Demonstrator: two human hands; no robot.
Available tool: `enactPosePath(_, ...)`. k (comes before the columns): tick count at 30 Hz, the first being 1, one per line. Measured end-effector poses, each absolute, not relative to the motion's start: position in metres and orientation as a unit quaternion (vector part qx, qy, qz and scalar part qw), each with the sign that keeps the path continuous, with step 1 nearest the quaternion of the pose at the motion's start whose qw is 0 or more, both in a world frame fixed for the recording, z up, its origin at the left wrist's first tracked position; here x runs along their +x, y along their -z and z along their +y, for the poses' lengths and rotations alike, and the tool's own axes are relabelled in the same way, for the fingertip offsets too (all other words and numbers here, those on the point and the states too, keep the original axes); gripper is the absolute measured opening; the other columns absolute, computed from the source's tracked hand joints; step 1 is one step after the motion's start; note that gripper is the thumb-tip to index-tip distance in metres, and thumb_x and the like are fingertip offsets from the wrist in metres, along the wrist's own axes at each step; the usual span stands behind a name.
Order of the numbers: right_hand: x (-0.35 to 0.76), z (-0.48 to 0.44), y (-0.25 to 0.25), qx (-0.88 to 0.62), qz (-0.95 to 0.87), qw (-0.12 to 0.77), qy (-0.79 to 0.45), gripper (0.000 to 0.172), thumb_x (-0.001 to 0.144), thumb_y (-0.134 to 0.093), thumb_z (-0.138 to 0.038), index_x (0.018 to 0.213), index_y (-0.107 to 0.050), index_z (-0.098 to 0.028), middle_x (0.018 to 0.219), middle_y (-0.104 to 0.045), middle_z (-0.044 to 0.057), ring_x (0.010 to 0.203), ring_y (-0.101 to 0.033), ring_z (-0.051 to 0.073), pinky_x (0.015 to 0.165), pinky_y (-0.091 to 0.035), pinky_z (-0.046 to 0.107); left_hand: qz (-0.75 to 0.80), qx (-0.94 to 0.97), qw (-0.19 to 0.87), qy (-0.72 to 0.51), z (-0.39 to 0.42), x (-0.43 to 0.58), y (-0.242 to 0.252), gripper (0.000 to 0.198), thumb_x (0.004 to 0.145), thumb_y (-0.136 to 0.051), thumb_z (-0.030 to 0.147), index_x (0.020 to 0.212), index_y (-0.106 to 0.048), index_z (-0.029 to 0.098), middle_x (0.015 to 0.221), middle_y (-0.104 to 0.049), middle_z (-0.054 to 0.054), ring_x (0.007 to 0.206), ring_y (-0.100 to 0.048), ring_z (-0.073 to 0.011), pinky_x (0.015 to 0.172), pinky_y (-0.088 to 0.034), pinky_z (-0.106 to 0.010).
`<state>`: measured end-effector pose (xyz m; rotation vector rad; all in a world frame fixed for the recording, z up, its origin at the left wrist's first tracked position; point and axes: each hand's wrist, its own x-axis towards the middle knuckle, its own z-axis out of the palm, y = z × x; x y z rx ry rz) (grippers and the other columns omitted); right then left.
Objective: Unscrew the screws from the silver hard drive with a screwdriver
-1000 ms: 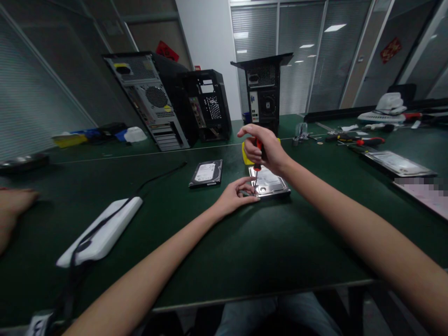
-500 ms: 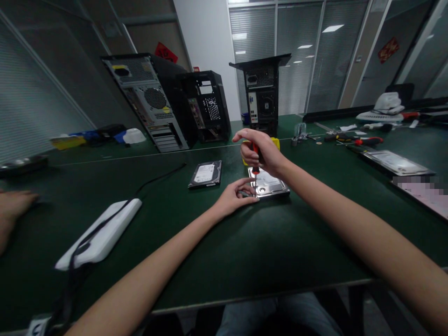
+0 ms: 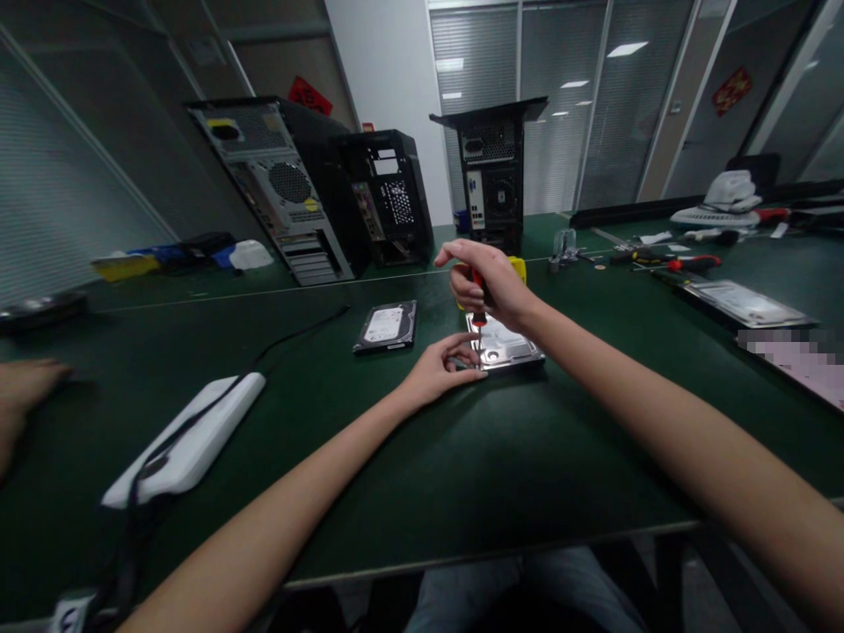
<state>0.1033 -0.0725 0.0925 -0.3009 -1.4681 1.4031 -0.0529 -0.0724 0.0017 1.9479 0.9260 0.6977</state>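
Note:
My right hand (image 3: 493,283) is closed around the red and black handle of a screwdriver (image 3: 479,318), held upright with its shaft pointing down. The tip meets the near left corner of a silver hard drive (image 3: 511,348) lying flat on the table. At that same corner my left hand (image 3: 440,371) grips the drive's edge, thumb in front and fingers curled beside the shaft. Exactly where the tip sits is too small to make out. A second hard drive (image 3: 387,326), with a white label, lies to the left. Behind my right hand shows part of a yellow object (image 3: 519,267).
Computer cases (image 3: 290,189) stand along the back of the green table (image 3: 369,492). On the left lie a white flat box (image 3: 191,444) with a black cable and another person's hand (image 3: 30,382). More drives (image 3: 745,303) and a red-handled tool (image 3: 694,263) lie to the right.
The whole view has shifted very slightly. Both hands, the screwdriver and the hard drive keep practically the same positions.

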Motion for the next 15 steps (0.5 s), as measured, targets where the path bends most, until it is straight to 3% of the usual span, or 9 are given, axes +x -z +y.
enactPosePath(9, 0.1021, -0.0697, -0.0913, -0.138, -0.612, 0.515, -0.584, 0.032, 0.082, -0.057, -0.048, 0.084, -0.053, -0.017, 0.045, -0.031, -0.011, 0.036, -0.026, 0.003, 0.035, -0.018, 0.016, 0.367, 0.788, 0.409, -0.278, -0.0703, -0.0536, 0.0030, 0.069, 0.070, -0.075, 0.035, 0.131, -0.049, 0.017, 0.092, -0.061, -0.004, 0.076, -0.056, -0.0134, 0.058, -0.038, -0.021)
enactPosePath(15, 0.1014, -0.0688, -0.0900, -0.124, -0.601, 0.533, -0.583, 0.017, 0.083, -0.052, -0.032, 0.083, -0.053, -0.015, 0.052, -0.037, -0.008, 0.044, -0.033, 0.004, 0.039, -0.022, 0.016, 0.361, 0.789, 0.410, -0.281, -0.0710, -0.0529, 0.0027, 0.069, 0.070, -0.075, 0.036, 0.131, -0.049, 0.017, 0.091, -0.061, -0.003, 0.077, -0.056, -0.0133, 0.058, -0.038, -0.021)
